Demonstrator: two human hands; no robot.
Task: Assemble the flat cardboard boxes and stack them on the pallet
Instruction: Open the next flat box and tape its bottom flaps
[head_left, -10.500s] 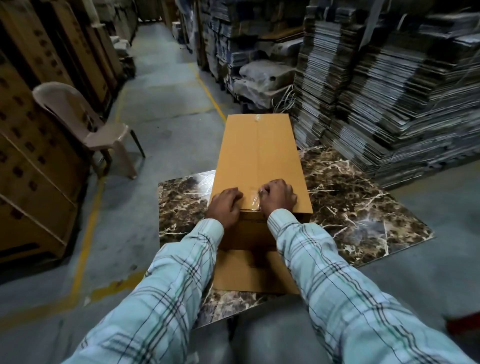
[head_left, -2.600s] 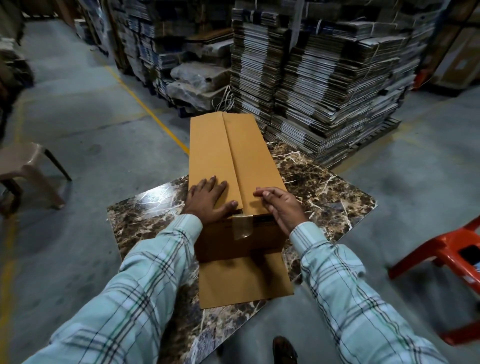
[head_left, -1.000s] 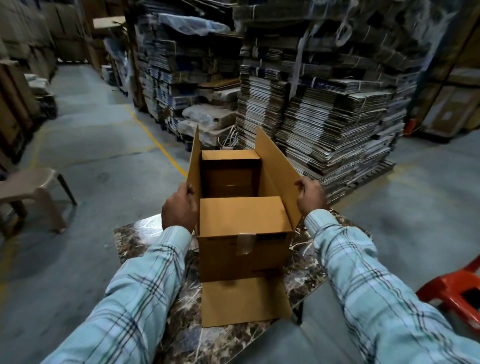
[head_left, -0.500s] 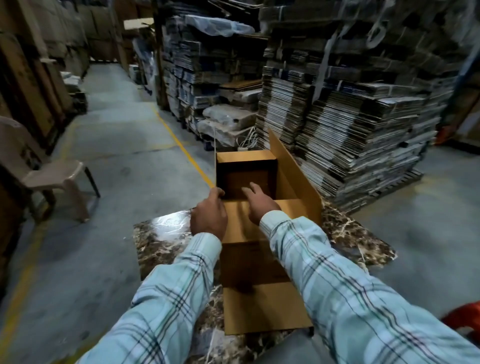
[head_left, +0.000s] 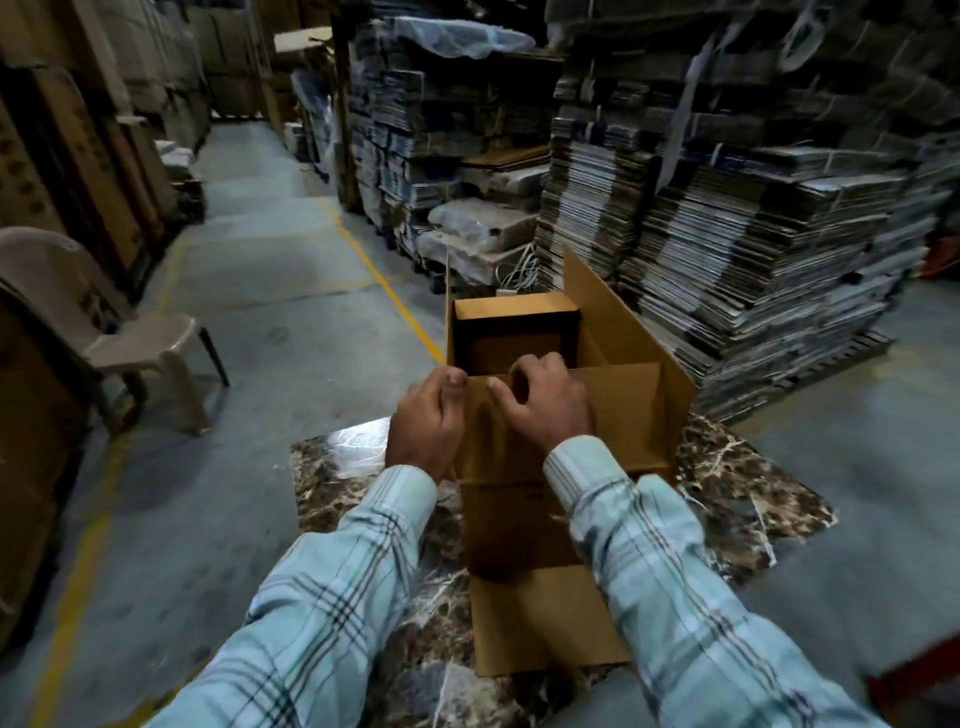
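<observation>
A brown cardboard box (head_left: 618, 415) stands open-topped on a dark marble-patterned table (head_left: 737, 493). Its right flap stands up and its far flap is folded in over the opening. My left hand (head_left: 428, 426) grips the box's upper left edge, thumb on top. My right hand (head_left: 545, 400) curls its fingers over the edge of the near flap, which lies across the opening. A flat cardboard sheet (head_left: 545, 623) lies on the table under the box's near end.
Tall stacks of flattened cartons (head_left: 727, 208) on a pallet (head_left: 810, 374) stand behind and right of the table. A beige plastic chair (head_left: 104, 332) stands at left, beside brown cartons (head_left: 31, 364). A yellow floor line (head_left: 384, 283) runs up the aisle. Something red (head_left: 914, 675) shows at lower right.
The taped box was turned over and its top flaps opened. In the last half second my right hand curled its fingers over the near flap's edge; my left hand stays at the left edge.
</observation>
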